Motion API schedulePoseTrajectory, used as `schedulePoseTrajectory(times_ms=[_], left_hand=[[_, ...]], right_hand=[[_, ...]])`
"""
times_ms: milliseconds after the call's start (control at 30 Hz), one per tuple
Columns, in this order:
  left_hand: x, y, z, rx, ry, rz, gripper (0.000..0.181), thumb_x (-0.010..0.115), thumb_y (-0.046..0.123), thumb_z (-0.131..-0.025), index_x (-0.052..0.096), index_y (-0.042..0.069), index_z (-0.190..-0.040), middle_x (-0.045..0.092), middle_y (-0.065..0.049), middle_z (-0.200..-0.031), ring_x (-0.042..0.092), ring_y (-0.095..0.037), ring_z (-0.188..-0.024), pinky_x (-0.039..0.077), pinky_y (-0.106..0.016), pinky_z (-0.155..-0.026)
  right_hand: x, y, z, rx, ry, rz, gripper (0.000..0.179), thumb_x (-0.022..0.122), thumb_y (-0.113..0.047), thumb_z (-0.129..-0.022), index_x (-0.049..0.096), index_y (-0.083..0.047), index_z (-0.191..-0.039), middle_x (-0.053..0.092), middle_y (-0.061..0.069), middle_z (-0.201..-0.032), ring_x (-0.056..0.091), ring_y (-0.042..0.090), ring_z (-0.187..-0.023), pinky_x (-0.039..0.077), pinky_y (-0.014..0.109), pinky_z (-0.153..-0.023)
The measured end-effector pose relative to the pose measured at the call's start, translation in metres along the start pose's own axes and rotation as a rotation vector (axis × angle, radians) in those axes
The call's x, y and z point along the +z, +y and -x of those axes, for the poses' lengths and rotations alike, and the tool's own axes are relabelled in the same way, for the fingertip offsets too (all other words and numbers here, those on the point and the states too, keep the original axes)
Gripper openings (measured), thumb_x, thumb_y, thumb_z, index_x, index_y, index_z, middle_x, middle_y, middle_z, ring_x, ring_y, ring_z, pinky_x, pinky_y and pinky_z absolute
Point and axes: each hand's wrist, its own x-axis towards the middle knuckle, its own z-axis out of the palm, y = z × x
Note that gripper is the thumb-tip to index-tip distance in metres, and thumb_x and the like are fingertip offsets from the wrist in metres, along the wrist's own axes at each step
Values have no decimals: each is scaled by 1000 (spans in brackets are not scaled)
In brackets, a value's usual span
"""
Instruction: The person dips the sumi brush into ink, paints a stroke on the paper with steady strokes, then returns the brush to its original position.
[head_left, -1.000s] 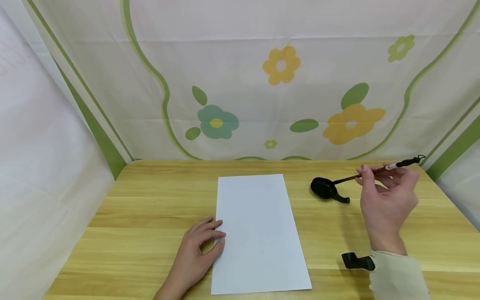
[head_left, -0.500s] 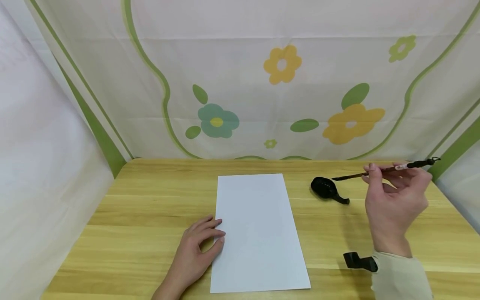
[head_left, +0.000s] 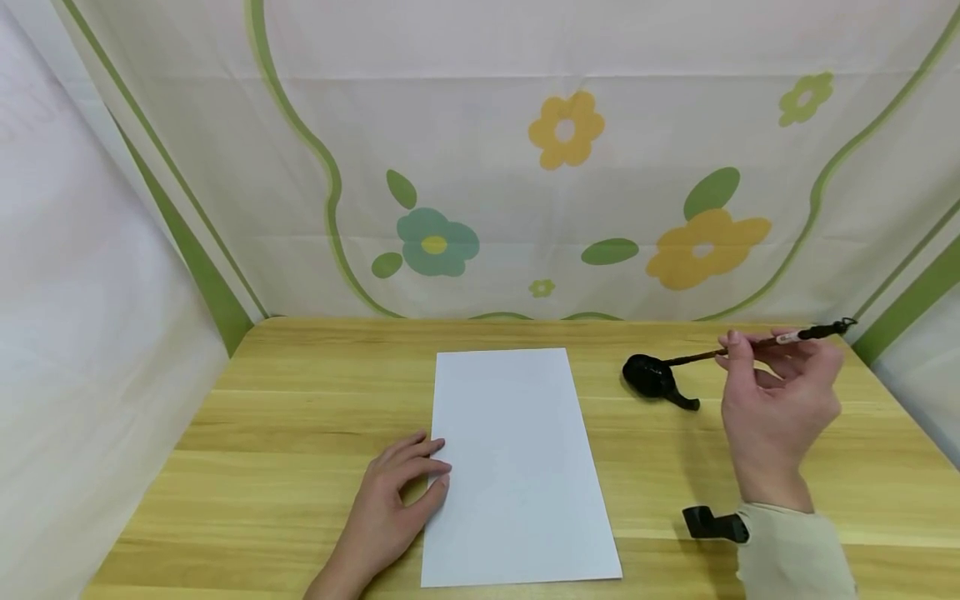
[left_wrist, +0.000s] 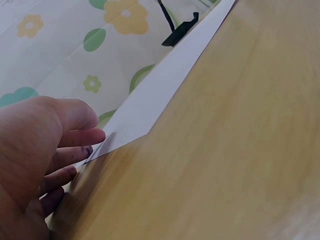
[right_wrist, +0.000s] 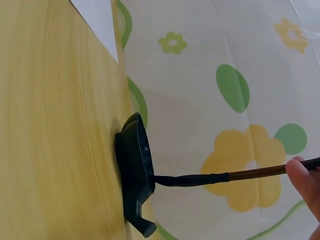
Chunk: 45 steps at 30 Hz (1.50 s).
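Observation:
My right hand (head_left: 780, 408) pinches the thin brown handle of a calligraphy brush (head_left: 701, 357) at the right side. The brush's dark tip meets the rim of a small black ink dish (head_left: 647, 375) with a curved spout-like handle. In the right wrist view, the bristles (right_wrist: 192, 180) touch the near lip of the dish (right_wrist: 132, 155); what lies inside is mostly hidden. My left hand (head_left: 393, 500) rests with loosely bent fingers at the left edge of a blank white sheet of paper (head_left: 517, 475). Dark smudges mark a fingertip (left_wrist: 86, 151) in the left wrist view.
The wooden table (head_left: 285, 417) carries the paper in its middle and the dish to the right of it. A flowered white cloth (head_left: 480, 167) hangs behind the table's back edge. A black piece (head_left: 716, 525) sticks out beside the right sleeve (head_left: 795, 554).
Half a second ago the brush tip was drawn off the dish to the right; now the right hand has moved left again and the tip meets the rim. The left hand stays still.

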Motion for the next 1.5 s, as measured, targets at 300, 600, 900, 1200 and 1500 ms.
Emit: schedulePoseTrajectory(times_ms=[300, 600, 900, 1200, 1500], left_hand=[[0, 0, -2, 8, 4, -6, 24, 84, 13, -92, 81, 35, -102, 76, 10, -135, 59, -32, -145, 35, -72, -117], [0, 1, -1, -10, -12, 5, 23, 83, 13, -93, 81, 35, -102, 76, 9, -135, 59, -32, -145, 35, -72, -117], [-1, 2, -2, -34, -29, 4, 21, 83, 14, -94, 82, 33, -103, 75, 9, -137, 58, -31, -146, 33, -71, -119], [-2, 4, -2, -14, -18, 11, 23, 83, 14, -94, 81, 35, -103, 75, 9, -136, 58, -32, -146, 34, -72, -118], [-1, 3, -2, -20, -18, -2, 23, 83, 13, -93, 81, 34, -102, 75, 9, -136, 58, -32, -146, 34, -71, -119]], right_hand=[[1, -6, -3, -41, 5, -46, 27, 75, 0, -96, 59, 1, -118, 77, -3, -99, 80, 8, -88, 62, 15, -77], [6, 1, 4, -26, -22, -85, 30, 75, 3, -95, 57, 4, -119, 74, 0, -98, 81, 10, -88, 64, 19, -77], [8, 7, 8, -3, -27, -96, 31, 75, 3, -96, 56, 3, -120, 73, 1, -99, 81, 10, -88, 64, 20, -77], [13, 6, 14, 13, -87, -128, 28, 74, 5, -96, 55, 1, -117, 75, 1, -99, 81, 9, -88, 65, 21, -77], [16, -1, 16, -41, -127, -146, 31, 73, 7, -96, 54, 8, -121, 75, 3, -99, 81, 12, -87, 65, 22, -76]])
